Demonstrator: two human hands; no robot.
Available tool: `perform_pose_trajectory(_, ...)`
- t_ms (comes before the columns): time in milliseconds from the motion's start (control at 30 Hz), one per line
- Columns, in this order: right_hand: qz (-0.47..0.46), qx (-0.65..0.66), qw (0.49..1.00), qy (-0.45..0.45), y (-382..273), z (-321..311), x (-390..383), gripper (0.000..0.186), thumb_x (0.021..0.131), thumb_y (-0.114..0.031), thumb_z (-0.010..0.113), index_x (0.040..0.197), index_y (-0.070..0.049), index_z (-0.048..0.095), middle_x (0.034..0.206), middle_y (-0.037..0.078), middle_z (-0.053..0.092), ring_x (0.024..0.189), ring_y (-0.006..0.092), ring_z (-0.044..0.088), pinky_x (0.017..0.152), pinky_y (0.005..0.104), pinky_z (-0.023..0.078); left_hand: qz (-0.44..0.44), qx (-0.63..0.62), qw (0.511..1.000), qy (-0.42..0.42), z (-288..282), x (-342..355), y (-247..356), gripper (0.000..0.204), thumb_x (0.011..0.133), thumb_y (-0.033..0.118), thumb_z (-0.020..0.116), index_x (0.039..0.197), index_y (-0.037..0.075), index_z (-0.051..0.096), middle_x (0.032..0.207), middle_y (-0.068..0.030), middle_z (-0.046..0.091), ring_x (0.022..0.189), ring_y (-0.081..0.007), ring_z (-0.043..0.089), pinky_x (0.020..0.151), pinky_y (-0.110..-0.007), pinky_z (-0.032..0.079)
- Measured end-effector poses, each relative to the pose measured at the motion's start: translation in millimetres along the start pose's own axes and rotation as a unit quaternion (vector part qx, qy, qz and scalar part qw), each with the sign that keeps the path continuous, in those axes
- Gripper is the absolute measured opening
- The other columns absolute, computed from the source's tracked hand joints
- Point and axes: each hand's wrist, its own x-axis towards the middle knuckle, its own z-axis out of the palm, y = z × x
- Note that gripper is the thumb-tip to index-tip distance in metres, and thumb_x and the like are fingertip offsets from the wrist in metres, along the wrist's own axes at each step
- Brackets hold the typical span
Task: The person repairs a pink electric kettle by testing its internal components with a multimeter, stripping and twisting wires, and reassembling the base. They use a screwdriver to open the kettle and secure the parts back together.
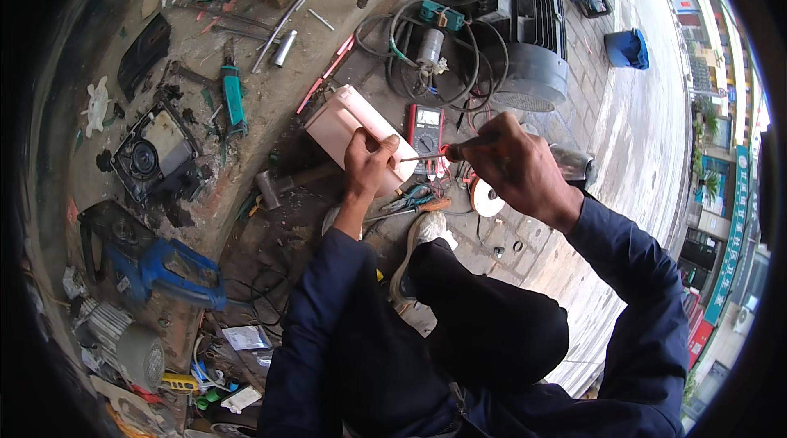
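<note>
A pale pink box-shaped casing (336, 122) is tilted in front of me. My left hand (369, 161) grips it by its near side, thumb on top. In my right hand (525, 172) is a screwdriver (449, 153) with a red handle, the fingers wrapped round it. Its thin shaft points left, and the tip reaches the casing's right edge beside my left thumb. Whether the tip sits in a screw is too small to tell. Just beyond lies a red-framed analog multimeter (426, 135). Pliers (420, 195) rest on the ground below the casing.
A large dark electric motor (529, 36) with looped cables stands at the far right, near a blue bucket (627, 49). A hammer (270, 190), a teal power tool (233, 94) and a blue-framed tool (176, 274) lie left. A white spool (487, 199) is below my right hand.
</note>
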Motion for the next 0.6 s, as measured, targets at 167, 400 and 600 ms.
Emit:
perform_pose_trajectory(167, -0.068, 0.005, 0.998, -0.011, -4, -3, 13, 0.028, 0.094, -0.011, 0.077, 0.106, -0.004, 0.053, 0.098, 0.014, 0.073, 0.090, 0.0340, 0.077, 0.070, 0.0402, 0.061, -0.071, 0.006, 0.997, -0.023, -1, 1, 5, 0.026, 0.099, 0.008, 0.071, 0.121, 0.001, 0.060, 0.111, -0.0059, 0.066, 0.098, -0.0152, 0.066, 0.086, -0.032, 0.060)
perform_pose_trajectory(400, -0.085, -0.072, 0.992, -0.063, -13, -4, 24, 0.026, 0.092, -0.019, 0.072, 0.102, -0.004, 0.054, 0.075, 0.015, 0.062, 0.059, 0.0376, 0.064, 0.051, 0.0477, 0.050, -0.058, -0.011, 0.998, 0.001, 10, 0, 14, 0.018, 0.099, 0.006, 0.071, 0.108, 0.000, 0.057, 0.089, -0.0066, 0.065, 0.072, -0.0136, 0.062, 0.068, -0.029, 0.051)
perform_pose_trajectory(600, -0.252, -0.171, 0.945, -0.117, -5, -12, 25, 0.026, 0.087, -0.013, 0.069, 0.111, -0.005, 0.063, 0.092, 0.012, 0.061, 0.091, 0.0281, 0.063, 0.077, 0.0432, 0.051, -0.035, -0.012, 0.999, -0.023, 4, 1, 6, 0.019, 0.097, 0.006, 0.072, 0.110, -0.001, 0.059, 0.094, -0.0066, 0.067, 0.077, -0.0130, 0.064, 0.069, -0.028, 0.053)
